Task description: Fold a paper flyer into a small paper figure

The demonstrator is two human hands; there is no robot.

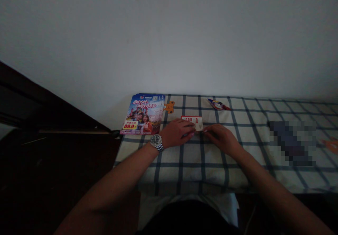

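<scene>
A small white printed card (198,122) with a red top edge and red lettering lies on the checked cloth in front of me. My left hand (177,133), with a metal-band watch (156,142) on its wrist, covers the card's lower left part, its fingers together and holding it. At the lower right corner, the fingertips of my right hand (219,136) pinch the card's edge. My fingers hide part of the card's lower edge.
Left of my hands lies a stack of colourful flyers (142,117). A crumpled blue-and-red wrapper (218,104) is near the wall (169,45). A blurred-out dark item (292,143) rests at right on the checked cloth (245,136). Dark furniture (52,108) stands at left.
</scene>
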